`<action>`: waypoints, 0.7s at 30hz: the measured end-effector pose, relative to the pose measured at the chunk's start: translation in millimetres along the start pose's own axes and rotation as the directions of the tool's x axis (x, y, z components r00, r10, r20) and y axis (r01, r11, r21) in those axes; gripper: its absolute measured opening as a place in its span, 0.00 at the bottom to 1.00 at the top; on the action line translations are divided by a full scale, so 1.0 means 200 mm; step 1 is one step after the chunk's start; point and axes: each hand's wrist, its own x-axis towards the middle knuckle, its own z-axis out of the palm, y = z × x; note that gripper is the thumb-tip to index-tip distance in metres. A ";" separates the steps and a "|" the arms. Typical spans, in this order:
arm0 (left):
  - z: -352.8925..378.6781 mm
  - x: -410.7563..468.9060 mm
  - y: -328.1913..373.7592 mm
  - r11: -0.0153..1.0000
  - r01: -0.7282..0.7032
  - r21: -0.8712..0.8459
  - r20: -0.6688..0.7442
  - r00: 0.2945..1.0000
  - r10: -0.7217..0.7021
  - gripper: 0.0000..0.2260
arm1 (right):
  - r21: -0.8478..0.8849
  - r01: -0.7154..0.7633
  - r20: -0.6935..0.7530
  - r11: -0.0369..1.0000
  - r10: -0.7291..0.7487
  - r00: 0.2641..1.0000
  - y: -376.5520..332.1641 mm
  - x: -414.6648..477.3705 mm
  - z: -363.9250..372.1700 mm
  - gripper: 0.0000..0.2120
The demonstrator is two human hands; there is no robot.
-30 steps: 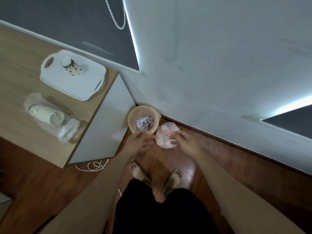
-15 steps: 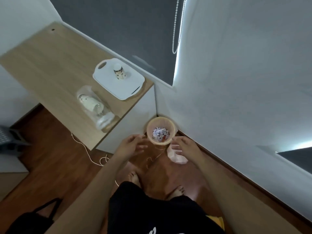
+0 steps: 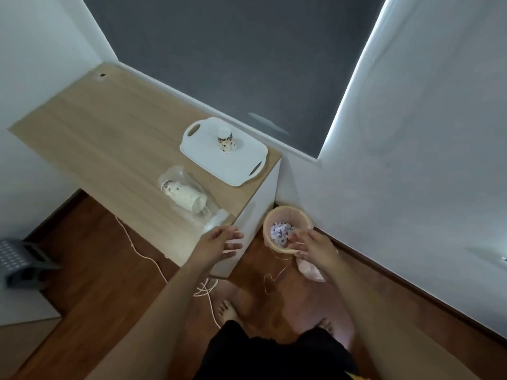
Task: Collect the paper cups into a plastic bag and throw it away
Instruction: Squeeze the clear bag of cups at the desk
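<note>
You've got one view only, from the camera on your head; it looks steeply down and forward over your own outstretched arms, wide-angled, so the walls and window lean in at the edges; the light wooden desk top (image 3: 109,138) runs off to upper left, its near corner close below you; the dark grey roller blind (image 3: 233,56) fills the top of frame, well off from the lens; your bare feet and the reddish-brown wooden floor (image 3: 82,270) sit at the bottom, almost straight under the camera; the round beige waste basket (image 3: 274,215) in the wall corner lies near centre-right, close enough to see into; no second view to share any of it.
</note>
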 end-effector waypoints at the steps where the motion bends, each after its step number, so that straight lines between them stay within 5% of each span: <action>1: -0.06 0.02 0.03 1.000 -0.002 0.009 0.007 1.000 0.002 0.11 | 0.012 0.003 -0.017 1.000 -0.003 1.000 0.00 0.00 0.06 0.09; 12: -0.66 0.26 0.31 0.995 -0.060 0.076 0.007 0.998 0.059 0.10 | -0.087 -0.042 0.015 0.995 0.043 0.999 -0.05 0.09 0.72 0.12; 21: -0.89 0.48 0.48 0.997 -0.059 0.057 -0.059 0.996 0.063 0.09 | -0.125 -0.356 0.116 0.926 0.370 0.922 -0.21 0.35 1.11 0.16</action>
